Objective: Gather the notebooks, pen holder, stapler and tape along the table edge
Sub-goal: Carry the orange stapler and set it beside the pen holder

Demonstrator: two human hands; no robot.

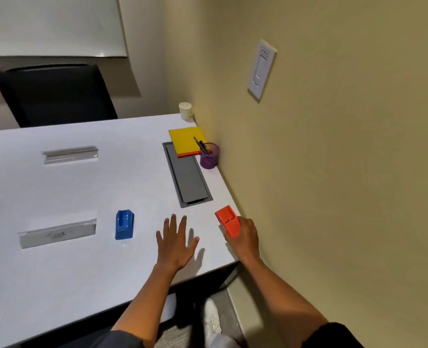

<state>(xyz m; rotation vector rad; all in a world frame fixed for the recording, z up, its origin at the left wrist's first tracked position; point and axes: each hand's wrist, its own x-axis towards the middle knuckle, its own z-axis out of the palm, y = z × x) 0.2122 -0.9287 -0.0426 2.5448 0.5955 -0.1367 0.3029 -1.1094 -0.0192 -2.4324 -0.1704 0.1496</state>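
1. The right hand (243, 234) is clenched around an orange tape dispenser (229, 221), which it holds at the bench's right edge, close to the near right corner and just beside the wall (333, 172).
2. The left hand (176, 241) is released, fingers spread and palm down over the white bench (82, 192) near its front edge; whether the palm presses on the surface or only hovers just above it is hard to tell.
3. A blue stapler (124, 224) stands alone on the bench, to the left of the left hand and apart from it.
4. The notebooks (188, 141) lie stacked toward the far right corner, a yellow cover on top with a red edge showing beneath, their near corner overlapping the far end of the grey cable hatch (188, 179) set into the bench.
5. The purple mesh pen holder (209, 156) stands at the right edge just beside the notebooks, with pens leaning out of it.
6. A white paper cup (185, 111) sits in the far right corner against the wall.
7. Two clear name-plate stands (57, 233) rest on the left half of the bench, one nearer the front, the other farther back.
8. A black chair (57, 94) stands behind the far edge.
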